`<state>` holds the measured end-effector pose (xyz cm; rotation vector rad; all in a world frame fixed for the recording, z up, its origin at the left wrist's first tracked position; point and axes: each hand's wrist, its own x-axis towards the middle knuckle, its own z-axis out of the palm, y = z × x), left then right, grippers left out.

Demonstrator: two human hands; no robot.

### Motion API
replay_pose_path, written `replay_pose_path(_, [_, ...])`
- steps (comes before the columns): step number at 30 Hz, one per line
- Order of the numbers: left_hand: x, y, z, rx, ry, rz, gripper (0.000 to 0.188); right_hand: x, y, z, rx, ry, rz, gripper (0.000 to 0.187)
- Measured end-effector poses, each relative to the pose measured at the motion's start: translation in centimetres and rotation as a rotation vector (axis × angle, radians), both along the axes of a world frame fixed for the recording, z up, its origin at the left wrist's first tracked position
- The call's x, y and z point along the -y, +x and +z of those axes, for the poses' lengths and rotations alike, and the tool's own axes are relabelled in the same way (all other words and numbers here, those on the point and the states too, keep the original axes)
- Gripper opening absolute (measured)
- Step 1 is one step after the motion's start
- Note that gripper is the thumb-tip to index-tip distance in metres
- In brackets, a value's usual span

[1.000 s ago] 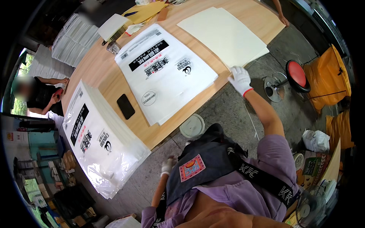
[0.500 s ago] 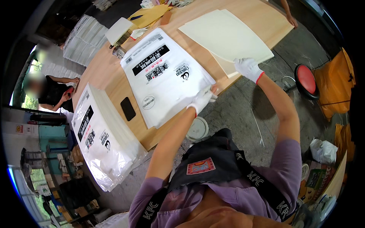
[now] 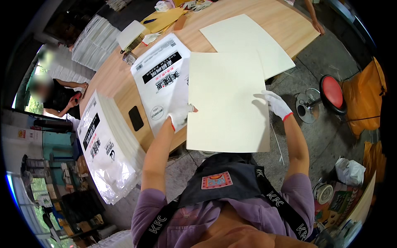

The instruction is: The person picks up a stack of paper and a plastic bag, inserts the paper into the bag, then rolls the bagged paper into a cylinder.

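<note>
A cream stack of drawing paper [image 3: 227,103] is held up in front of me, past the table's near edge. My left hand [image 3: 181,117], in a white glove, grips its left edge with the thumb on top. At the opposite edge, my gloved right hand [image 3: 278,104] is closed with its thumb over the paper. Beneath and left of the stack lies a flat white printed plastic bag [image 3: 159,68], partly covered. More cream paper [image 3: 252,41] rests farther back on the table. Filled printed bags [image 3: 101,146] are piled at the table's left end.
A black phone [image 3: 135,118] lies between the bags on the wooden table [image 3: 285,16]. A red-topped stool [image 3: 333,94] and orange sack [image 3: 364,99] stand right. A person [image 3: 62,97] is at left; another person's hand [image 3: 318,27] touches the far right corner.
The right hand has moved toward me and left, bringing a paper stack off the far pile. My left hand has shifted left from the flat bag and now grips the stack.
</note>
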<state>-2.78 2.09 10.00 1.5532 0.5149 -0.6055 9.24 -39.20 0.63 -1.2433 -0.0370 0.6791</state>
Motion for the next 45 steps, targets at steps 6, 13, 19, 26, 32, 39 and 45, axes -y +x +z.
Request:
replay_pose_path(6, [9.2, -0.9, 0.9, 0.153, 0.355, -0.193, 0.094, -8.3, 0.0, 0.6, 0.454, -0.279, 0.089, 0.053])
replay_pose_path(13, [13.2, -2.9, -1.1, 0.570, 0.607, -0.511, 0.076, -10.5, -1.6, 6.4, 0.789, -0.942, 0.152, 0.063])
replay_pose_path(19, [-4.1, -5.2, -9.0, 0.417, 1.290, -0.158, 0.031, -10.6, -5.3, 12.3, 1.088, -1.061, 0.332, 0.053])
replay_pose_path(26, [-8.2, -3.1, -9.3, 0.441, 0.900, -0.183, 0.018, -12.1, -10.3, 15.6, 1.507, -1.031, 0.398, 0.039])
replay_pose_path(32, [-8.4, -2.8, -9.2, 0.460, 1.059, -0.208, 0.018, -13.0, -12.4, 15.5, 1.578, -0.978, 0.465, 0.039])
replay_pose_path(39, [-7.7, -3.1, -6.9, 0.442, 1.138, -0.359, 0.023, -13.2, -14.0, 15.7, 1.474, -0.978, 0.476, 0.037])
replay_pose_path(45, [-10.6, -1.5, -9.0, 0.320, 0.804, -0.213, 0.034, -13.3, -14.2, 15.7, 1.510, -0.984, 0.463, 0.030])
